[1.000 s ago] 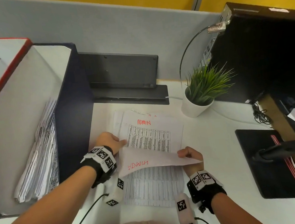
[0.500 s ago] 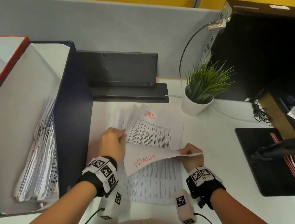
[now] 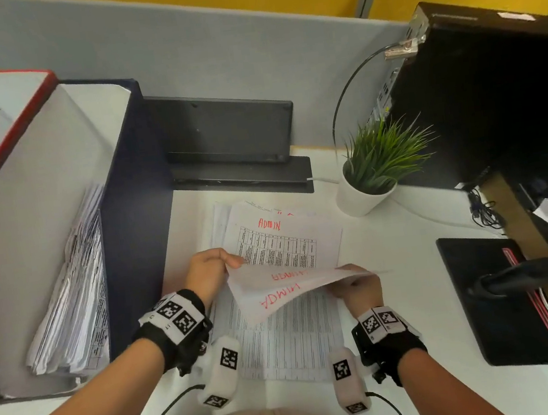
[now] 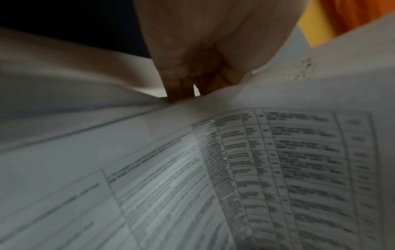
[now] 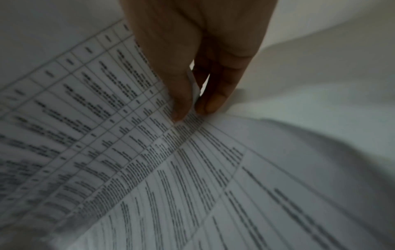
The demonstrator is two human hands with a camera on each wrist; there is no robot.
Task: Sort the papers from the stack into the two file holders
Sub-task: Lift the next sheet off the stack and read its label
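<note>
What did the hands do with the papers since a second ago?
The left hand left the sheet lying on the stack and now grips the folded-back sheets' left edge. A second red ADMIN heading now shows through them. The right hand stayed pinching their right edge. The blue file holder and plant did not move.

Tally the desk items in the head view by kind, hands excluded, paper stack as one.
File holders: 2, navy holder and red holder
Paper stack: 1, stack, top sheets pinched by left hand and right hand
Potted plant: 1
Total: 4
</note>
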